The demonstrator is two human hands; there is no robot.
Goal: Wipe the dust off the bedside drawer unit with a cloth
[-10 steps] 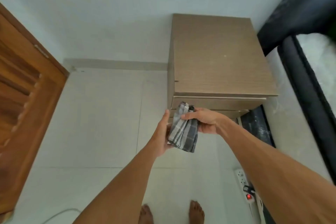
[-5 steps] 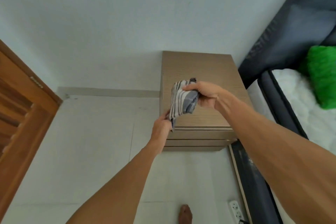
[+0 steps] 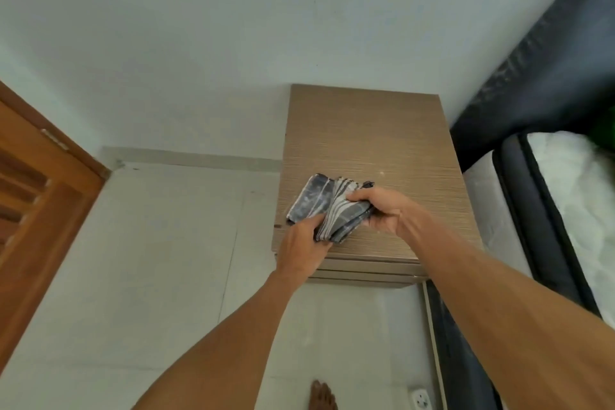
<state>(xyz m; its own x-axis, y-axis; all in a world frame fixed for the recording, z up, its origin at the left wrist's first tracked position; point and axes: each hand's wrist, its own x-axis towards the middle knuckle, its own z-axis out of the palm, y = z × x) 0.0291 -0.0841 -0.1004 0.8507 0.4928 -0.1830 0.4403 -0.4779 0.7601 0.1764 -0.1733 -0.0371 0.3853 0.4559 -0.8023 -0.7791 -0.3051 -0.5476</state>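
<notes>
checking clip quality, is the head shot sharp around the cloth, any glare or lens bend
Head view: the grey striped cloth is slightly smeared between the left hand and right hand; the brown wood-grain bedside drawer unit shows its grain, no glare; light soft and even; wide-angle bend curves the black bed frame at right.

Open left, blocked behind and right
The wall (image 3: 332, 27) backs the unit (image 3: 366, 143); bed (image 3: 525, 210) just beside its right; far top and left floor (image 3: 166, 243) are free.

Soft, even daylight without glare; slight motion blur throughout, and wide-angle distortion bends the frame edges.
</notes>
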